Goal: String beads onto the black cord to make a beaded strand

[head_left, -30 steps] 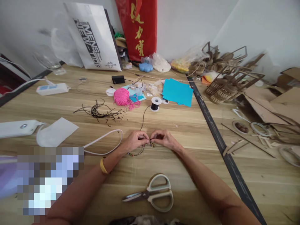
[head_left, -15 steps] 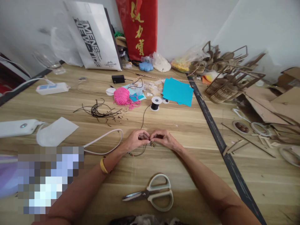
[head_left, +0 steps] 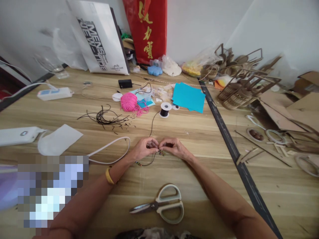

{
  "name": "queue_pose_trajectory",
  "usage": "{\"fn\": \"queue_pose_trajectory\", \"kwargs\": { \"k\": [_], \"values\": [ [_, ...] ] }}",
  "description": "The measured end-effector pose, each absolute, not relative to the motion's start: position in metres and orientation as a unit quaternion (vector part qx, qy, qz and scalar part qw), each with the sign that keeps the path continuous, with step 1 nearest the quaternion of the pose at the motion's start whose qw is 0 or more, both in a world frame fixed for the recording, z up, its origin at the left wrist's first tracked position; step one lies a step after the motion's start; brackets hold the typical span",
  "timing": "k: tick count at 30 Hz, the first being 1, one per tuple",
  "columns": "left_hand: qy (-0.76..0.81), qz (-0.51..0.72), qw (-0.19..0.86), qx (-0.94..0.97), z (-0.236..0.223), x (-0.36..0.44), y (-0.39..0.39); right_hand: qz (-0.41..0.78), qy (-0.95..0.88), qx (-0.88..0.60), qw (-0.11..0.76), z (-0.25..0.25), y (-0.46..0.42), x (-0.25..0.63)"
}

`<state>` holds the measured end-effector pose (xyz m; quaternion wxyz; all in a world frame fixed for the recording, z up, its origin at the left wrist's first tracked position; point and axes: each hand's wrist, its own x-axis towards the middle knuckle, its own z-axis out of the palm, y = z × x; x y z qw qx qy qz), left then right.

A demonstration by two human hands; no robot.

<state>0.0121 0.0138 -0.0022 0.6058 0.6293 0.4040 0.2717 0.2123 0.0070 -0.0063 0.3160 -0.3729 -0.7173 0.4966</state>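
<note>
My left hand [head_left: 146, 148] and my right hand [head_left: 173, 147] meet fingertip to fingertip over the table, each closed in a pinch on a thin black cord [head_left: 152, 127]. The cord runs back to a white spool wound with black cord [head_left: 165, 110]. Small coloured beads [head_left: 161, 153] hang just below my fingertips. More beads [head_left: 138, 163] sit on a loop of the cord under my left wrist. The exact spot where the fingers pinch is too small to make out. Nearer my body lie scissors with cream handles [head_left: 159, 204], blades spread slightly.
Beyond my hands are cut black cord pieces [head_left: 104, 117], a pink yarn ball [head_left: 129, 102], and blue sheets [head_left: 188, 97]. A white cable loop [head_left: 111, 162] lies left of my left wrist. Woven baskets [head_left: 235, 93] and cardboard [head_left: 286, 109] stand at the right, past a dark strip [head_left: 226, 149].
Almost nothing differs. Both hands keep their pinch at the same spot, with only a very slight shift of the fingers and the view.
</note>
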Motion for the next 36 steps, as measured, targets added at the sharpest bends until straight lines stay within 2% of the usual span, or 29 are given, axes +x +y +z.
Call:
{"fn": "queue_pose_trajectory", "kwargs": {
  "k": [8, 16, 21, 23, 30, 36],
  "values": [
    [0.428, 0.287, 0.533, 0.672, 0.000, 0.012, 0.009, 0.476, -0.722, -0.379, 0.329, -0.008, 0.007, 0.212],
    [0.420, 0.237, 0.469, 0.740, 0.005, 0.000, 0.013, 0.459, -0.726, -0.392, 0.330, -0.006, 0.003, 0.211],
    [0.354, 0.112, 0.513, 0.774, 0.013, -0.010, 0.020, 0.462, -0.728, -0.383, 0.331, -0.005, 0.002, 0.210],
    [0.350, 0.098, 0.518, 0.774, 0.016, -0.012, 0.022, 0.467, -0.727, -0.378, 0.333, -0.005, 0.002, 0.209],
    [0.405, 0.253, 0.568, 0.670, 0.006, 0.000, 0.022, 0.490, -0.709, -0.377, 0.339, -0.004, 0.002, 0.209],
    [0.386, 0.250, 0.662, 0.591, 0.001, 0.009, 0.017, 0.510, -0.693, -0.363, 0.357, -0.004, 0.001, 0.207]
  ]
}}
